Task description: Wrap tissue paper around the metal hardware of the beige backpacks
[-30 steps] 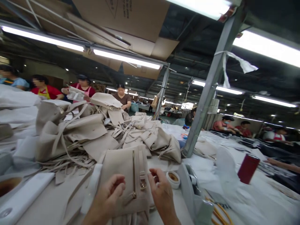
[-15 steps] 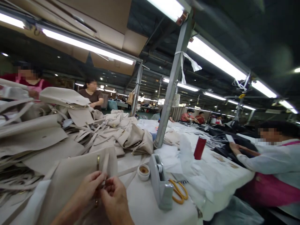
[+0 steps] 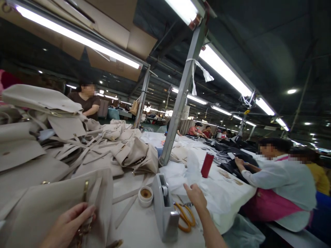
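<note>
A beige bag [image 3: 59, 193] with gold metal fittings lies at the lower left. My left hand [image 3: 71, 220] is closed on its edge, by the strap and the hardware, with thumb and fingers pinched together. Over the white table covering, my right hand [image 3: 196, 196] reaches out beyond the tape dispenser, near thin white sheets [image 3: 174, 174]; its index finger is extended and nothing shows in it. The grey tape dispenser [image 3: 165, 210] stands between my hands. Beside it are a round white pot [image 3: 145, 197] with brown contents and orange-handled scissors [image 3: 184, 217].
Beige bags [image 3: 137, 153] are heaped at the left and centre. A metal post [image 3: 178, 103] rises from the table. Behind the scissors stands a red cylinder [image 3: 207, 165]. A co-worker in white [image 3: 281, 179] handles black material at the right; another person stands behind the heap.
My right hand has left the bag's fittings and moved right, past the dispenser. My left hand stays on the bag. The view has turned rightward, and another person in yellow now shows at the right.
</note>
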### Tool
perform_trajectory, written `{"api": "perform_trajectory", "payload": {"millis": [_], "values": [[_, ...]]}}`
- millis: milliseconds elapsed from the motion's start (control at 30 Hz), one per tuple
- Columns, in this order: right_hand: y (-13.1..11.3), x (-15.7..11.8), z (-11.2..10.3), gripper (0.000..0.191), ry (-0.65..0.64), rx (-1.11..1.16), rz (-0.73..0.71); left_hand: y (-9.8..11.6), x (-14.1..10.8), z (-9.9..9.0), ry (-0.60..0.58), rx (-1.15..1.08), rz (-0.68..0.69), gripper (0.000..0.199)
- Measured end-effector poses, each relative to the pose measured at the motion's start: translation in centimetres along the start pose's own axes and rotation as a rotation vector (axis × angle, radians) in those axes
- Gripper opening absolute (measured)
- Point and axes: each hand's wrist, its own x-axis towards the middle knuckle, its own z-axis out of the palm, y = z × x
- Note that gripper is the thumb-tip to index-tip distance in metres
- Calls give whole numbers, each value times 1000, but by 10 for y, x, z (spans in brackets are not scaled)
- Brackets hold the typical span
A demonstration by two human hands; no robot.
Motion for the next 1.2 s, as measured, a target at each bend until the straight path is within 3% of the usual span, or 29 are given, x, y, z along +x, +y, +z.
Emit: {"api": "perform_trajectory", "payload": {"millis": [133, 300, 467, 700, 767, 833, 867, 933, 1033, 1100, 1200], "values": [[27, 15, 22, 17, -26, -46, 29, 10, -10, -1, -23, 7, -70, 59], [31, 29, 27, 23, 3, 28, -24, 17, -20, -8, -110, 58, -53, 52], [20, 34, 4, 40, 279, 134, -50, 19, -26, -3, 44, 65, -75, 59], [-2, 23, -46, 39, 539, 327, -93, 23, -32, 2, -14, 18, -29, 55], [-17, 12, -61, 46, 555, 457, -126, 22, -35, 2, -48, -14, -28, 58], [-38, -5, -70, 56, 437, 736, -144, 23, -42, 3, -57, -53, -47, 61], [-49, -17, -72, 60, 295, 890, -146, 24, -46, 4, -53, -74, -60, 62], [-72, -47, -67, 59, -117, 1084, -139, 27, -53, 4, -29, -114, -75, 59], [-101, -103, -40, 45, -687, 988, -146, 32, -60, 1, 4, -136, -48, 53], [-117, -139, -12, 41, -883, 924, -154, 36, -64, -2, 14, -140, -24, 50], [-137, -181, 32, 34, -1037, 939, -168, 44, -70, -4, 23, -147, 12, 49]]}}
